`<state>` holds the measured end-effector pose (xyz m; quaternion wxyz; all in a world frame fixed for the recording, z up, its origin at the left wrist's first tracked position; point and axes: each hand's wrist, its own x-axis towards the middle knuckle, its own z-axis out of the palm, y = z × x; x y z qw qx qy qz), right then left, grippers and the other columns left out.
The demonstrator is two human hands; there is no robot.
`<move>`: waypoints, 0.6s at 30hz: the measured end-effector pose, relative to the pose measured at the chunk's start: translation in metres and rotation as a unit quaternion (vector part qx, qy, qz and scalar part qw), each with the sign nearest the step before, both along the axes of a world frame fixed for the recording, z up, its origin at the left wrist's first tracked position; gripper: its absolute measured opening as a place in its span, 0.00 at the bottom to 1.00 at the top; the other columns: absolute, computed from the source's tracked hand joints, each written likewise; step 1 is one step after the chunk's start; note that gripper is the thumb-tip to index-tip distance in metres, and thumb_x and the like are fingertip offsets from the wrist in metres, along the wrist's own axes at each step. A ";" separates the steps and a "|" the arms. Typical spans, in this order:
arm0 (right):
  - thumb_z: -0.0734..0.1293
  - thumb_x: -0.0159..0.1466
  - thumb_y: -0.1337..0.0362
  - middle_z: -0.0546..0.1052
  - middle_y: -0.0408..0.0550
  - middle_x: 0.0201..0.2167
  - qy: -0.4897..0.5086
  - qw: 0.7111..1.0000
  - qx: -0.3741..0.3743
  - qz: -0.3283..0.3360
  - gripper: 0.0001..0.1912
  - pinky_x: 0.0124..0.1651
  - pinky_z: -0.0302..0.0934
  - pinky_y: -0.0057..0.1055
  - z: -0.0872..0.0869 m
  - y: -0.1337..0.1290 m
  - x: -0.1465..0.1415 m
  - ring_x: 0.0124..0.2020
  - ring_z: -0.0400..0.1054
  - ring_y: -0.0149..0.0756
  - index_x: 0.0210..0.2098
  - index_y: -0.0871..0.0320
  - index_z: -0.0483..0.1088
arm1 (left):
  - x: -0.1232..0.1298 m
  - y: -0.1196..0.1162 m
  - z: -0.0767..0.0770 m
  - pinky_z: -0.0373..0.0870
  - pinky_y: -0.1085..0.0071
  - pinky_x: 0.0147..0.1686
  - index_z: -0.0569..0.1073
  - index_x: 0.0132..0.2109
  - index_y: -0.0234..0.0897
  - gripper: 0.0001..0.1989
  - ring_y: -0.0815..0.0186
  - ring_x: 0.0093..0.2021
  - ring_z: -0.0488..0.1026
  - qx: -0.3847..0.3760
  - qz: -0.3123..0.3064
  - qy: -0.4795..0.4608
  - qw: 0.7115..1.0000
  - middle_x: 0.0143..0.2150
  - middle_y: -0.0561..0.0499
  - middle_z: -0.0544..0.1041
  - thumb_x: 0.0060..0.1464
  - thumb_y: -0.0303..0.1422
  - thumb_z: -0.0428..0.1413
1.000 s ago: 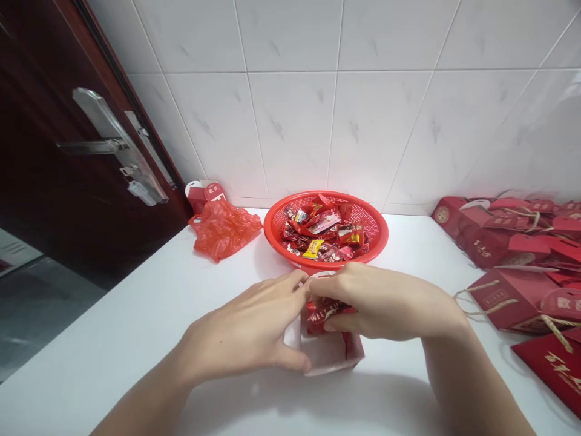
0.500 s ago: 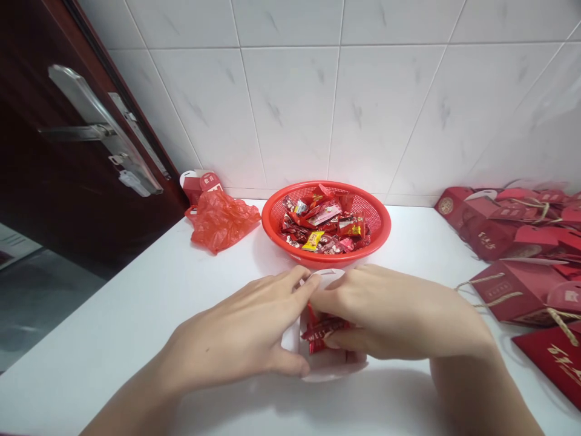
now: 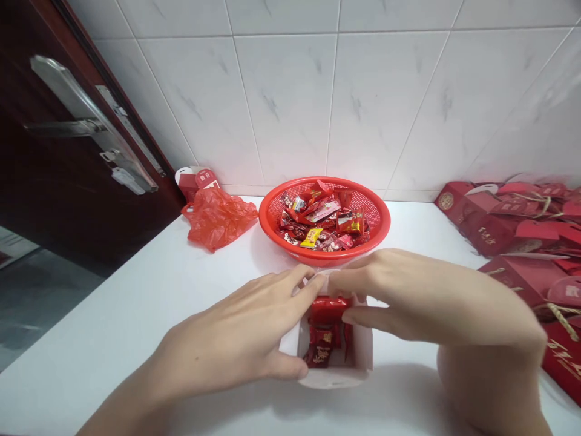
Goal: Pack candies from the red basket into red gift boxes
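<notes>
A small open paper box (image 3: 361, 357) with pale inside walls stands before me on the white table. Several red wrapped candies (image 3: 322, 345) lie in it, and a larger shiny red one (image 3: 329, 309) rests toward its far end. My left hand (image 3: 245, 327) grips the box from the left, thumb at the near corner and fingertips at the far flap. Above the far right of the box is my right hand (image 3: 408, 297), its thumb and fingers apart, the thumb dipping inside near the shiny candy. Its outer fingers are partly hidden.
Just beyond the box stands a red plastic basket (image 3: 384, 227) full of wrapped candies. A crumpled red plastic bag (image 3: 220, 218) lies left of it, by a small red box (image 3: 186, 181). Several red gift boxes with rope handles (image 3: 512, 278) crowd the right side.
My right hand has lifted and drawn back from the candies, its thumb and fingers parting. The candy it held is now in the box, whose inside shows more. My left hand stays put.
</notes>
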<state>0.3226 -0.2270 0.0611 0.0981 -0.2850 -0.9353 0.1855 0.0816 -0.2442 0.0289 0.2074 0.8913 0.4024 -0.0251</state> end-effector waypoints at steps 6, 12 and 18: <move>0.65 0.69 0.64 0.79 0.44 0.32 0.015 0.999 -0.038 -0.026 0.06 0.35 0.63 0.28 0.018 -0.007 0.021 0.30 0.72 0.33 0.40 0.55 0.75 | 0.001 0.002 0.001 0.68 0.61 0.59 0.53 0.72 0.50 0.40 0.49 0.65 0.65 0.040 -0.009 -0.006 0.999 0.70 0.47 0.61 0.56 0.47 0.58; 0.66 0.68 0.66 0.77 0.45 0.31 -0.051 0.995 -0.075 -0.042 0.05 0.32 0.60 0.26 0.002 -0.005 0.017 0.28 0.69 0.31 0.37 0.58 0.75 | 0.004 0.018 0.009 0.70 0.66 0.51 0.58 0.70 0.49 0.36 0.53 0.57 0.72 -0.005 0.000 -0.023 1.000 0.62 0.47 0.69 0.57 0.49 0.56; 0.66 0.69 0.63 0.77 0.47 0.38 0.035 0.995 -0.064 -0.069 0.06 0.37 0.63 0.29 -0.038 -0.022 0.007 0.34 0.70 0.33 0.44 0.57 0.73 | 0.016 0.014 0.009 0.69 0.66 0.44 0.70 0.59 0.47 0.25 0.55 0.48 0.73 0.003 0.032 -0.047 0.998 0.51 0.48 0.72 0.58 0.51 0.54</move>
